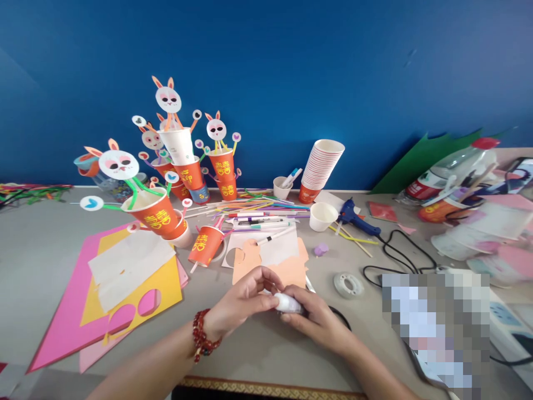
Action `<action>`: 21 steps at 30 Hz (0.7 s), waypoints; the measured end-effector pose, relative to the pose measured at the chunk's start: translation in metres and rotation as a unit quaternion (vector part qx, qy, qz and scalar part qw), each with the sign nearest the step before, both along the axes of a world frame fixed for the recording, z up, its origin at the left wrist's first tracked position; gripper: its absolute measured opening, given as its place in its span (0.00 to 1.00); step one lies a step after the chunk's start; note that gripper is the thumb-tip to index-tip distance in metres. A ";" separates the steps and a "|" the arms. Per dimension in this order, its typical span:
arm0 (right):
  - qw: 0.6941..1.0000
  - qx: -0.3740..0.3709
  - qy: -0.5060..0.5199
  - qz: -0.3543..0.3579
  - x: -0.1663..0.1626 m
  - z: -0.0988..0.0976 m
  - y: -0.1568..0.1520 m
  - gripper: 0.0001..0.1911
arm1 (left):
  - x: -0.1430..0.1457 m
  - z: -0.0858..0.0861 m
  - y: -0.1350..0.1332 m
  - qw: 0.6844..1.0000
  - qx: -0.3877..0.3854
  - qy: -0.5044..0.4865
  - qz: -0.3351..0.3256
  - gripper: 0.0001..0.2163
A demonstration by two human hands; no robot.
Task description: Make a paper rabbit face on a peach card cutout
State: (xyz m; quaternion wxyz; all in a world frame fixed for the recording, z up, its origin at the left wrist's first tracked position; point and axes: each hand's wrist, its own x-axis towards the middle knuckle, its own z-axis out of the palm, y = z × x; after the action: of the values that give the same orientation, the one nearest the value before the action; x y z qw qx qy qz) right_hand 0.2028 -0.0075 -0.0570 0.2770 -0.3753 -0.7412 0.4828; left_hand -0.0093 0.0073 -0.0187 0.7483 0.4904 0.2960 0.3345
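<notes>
My right hand (310, 311) wraps round a short white and pale purple tube (290, 303), which looks like a glue stick. Close against its white end is my left hand (245, 300), thumb and fingers curled together. What the left fingers pinch is mostly hidden. Both hands are low over the table, just in front of a peach paper sheet (244, 273) with cut edges. A small purple cap (320, 249) lies beyond my right hand.
Rabbit-faced orange paper cups (153, 214) stand at left behind coloured paper (66, 300). Pens (262, 225) and pipe cleaners lie centrally. Farther right are stacked cups (320, 166), a blue glue gun (356, 218) with a black cord, tape (348, 284) and a bottle (445, 166).
</notes>
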 end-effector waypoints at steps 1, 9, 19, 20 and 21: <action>1.000 -0.001 0.000 0.000 0.000 0.001 0.000 0.13 | 0.000 0.000 0.000 1.000 0.002 0.001 0.000 0.11; 1.000 0.006 -0.002 0.003 0.000 0.001 0.000 0.11 | 0.003 0.002 0.000 1.000 0.000 0.006 0.008 0.11; 1.000 0.000 0.000 0.007 0.000 0.000 0.001 0.12 | 0.004 0.001 0.000 1.000 0.003 0.005 0.013 0.11; 1.000 0.001 -0.002 0.005 0.000 0.000 0.001 0.12 | 0.004 0.001 0.001 1.000 0.002 0.003 0.012 0.11; 1.000 0.001 -0.004 0.004 0.000 -0.001 0.001 0.12 | 0.004 0.000 0.001 1.000 0.002 0.002 0.011 0.11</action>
State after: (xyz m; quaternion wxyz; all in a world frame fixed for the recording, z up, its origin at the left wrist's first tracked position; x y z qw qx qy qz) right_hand 0.2031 -0.0069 -0.0577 0.2729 -0.3737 -0.7443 0.4815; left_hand -0.0050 0.0081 -0.0183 0.7431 0.4891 0.3019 0.3426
